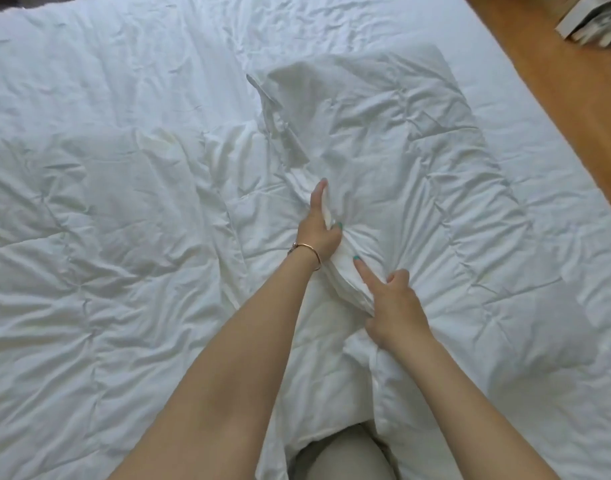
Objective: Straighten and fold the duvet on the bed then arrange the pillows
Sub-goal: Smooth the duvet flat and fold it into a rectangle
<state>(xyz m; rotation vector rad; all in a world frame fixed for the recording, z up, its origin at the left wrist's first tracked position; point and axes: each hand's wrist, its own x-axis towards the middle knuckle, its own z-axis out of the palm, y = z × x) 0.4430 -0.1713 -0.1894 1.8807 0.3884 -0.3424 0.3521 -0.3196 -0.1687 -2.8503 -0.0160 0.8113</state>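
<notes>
A white quilted duvet (124, 237) lies rumpled across the bed, with a raised fold of it (349, 109) bunched in the middle. My left hand (319, 230), with a thin bracelet at the wrist, grips a gathered ridge of the duvet fabric. My right hand (390, 306) pinches the same ridge lower down, its index finger stretched along the cloth. Both arms reach forward from the bottom of the view. No pillow can be told apart from the duvet.
The white bed sheet (556, 161) shows along the right side of the bed. Beyond the bed edge at upper right is a wooden floor (556, 64) with some white boxes or papers (588, 22). My knee (345, 455) rests at the bottom.
</notes>
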